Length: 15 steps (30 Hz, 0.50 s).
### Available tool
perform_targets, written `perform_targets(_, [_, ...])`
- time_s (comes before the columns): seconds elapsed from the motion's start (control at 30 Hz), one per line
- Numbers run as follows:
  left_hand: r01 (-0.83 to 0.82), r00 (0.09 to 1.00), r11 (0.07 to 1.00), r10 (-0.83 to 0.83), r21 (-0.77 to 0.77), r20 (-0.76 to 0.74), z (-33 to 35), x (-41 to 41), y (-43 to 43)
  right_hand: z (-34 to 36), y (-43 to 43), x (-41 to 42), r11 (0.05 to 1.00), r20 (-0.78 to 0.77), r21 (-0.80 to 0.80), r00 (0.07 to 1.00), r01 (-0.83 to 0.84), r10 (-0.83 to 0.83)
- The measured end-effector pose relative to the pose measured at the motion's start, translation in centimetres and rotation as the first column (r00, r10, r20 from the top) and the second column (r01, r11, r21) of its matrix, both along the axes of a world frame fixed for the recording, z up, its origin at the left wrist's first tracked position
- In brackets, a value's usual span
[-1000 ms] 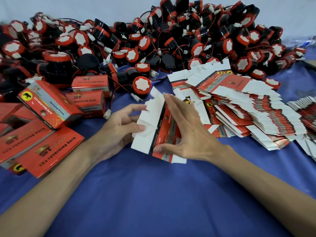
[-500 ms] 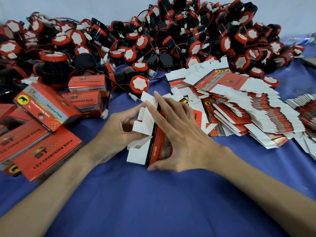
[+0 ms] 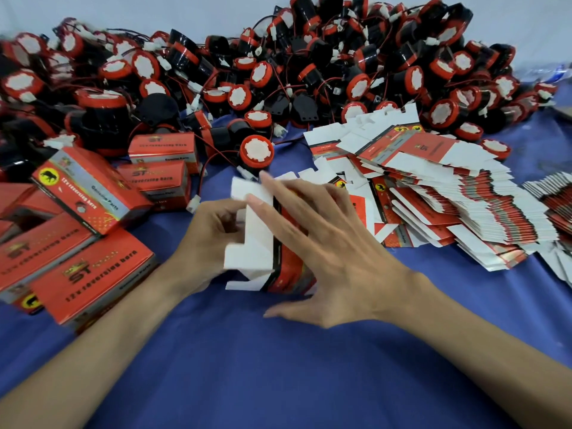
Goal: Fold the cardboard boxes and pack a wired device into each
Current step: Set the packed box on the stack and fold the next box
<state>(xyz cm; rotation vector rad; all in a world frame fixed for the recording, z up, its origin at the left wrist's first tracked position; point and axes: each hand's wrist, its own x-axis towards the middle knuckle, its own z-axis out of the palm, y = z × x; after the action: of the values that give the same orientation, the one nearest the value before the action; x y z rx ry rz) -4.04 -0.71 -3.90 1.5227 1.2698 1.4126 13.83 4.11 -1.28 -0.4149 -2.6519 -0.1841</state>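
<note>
Carton [image 3: 288,258] was flat sec ago, now popped into tube. Right hand [image 3: 337,261] fingers spread, pressing red side; left hand [image 3: 207,243] fingers curled round white end flaps [image 3: 253,243]. Bottom closing next, guess.

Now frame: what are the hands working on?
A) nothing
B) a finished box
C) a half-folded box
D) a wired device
C: the left hand grips the white flaps of the half-folded box while the right hand presses straight fingers on its red side.
</note>
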Motion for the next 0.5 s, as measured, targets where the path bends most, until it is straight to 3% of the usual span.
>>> perform_targets(0.13, [-0.065,0.997,0.998,0.065,0.020,0.041,0.2,-0.3,0.0,-0.7,-0.5,-0.5,0.996,0.003,0.051,0.998,-0.067,0.067])
perform_targets(0.33, [-0.188,0.969,0.982,0.191,-0.034,0.155,-0.1,-0.1,0.6,0.0,0.6,0.0,1.000,0.033,-0.018,0.999,-0.021,0.021])
perform_targets(0.5, [-0.168,0.957,0.982,0.184,-0.093,0.223,0.0,-0.1,0.7,0.4,0.9,0.2,0.997,0.048,-0.058,0.998,-0.043,0.046])
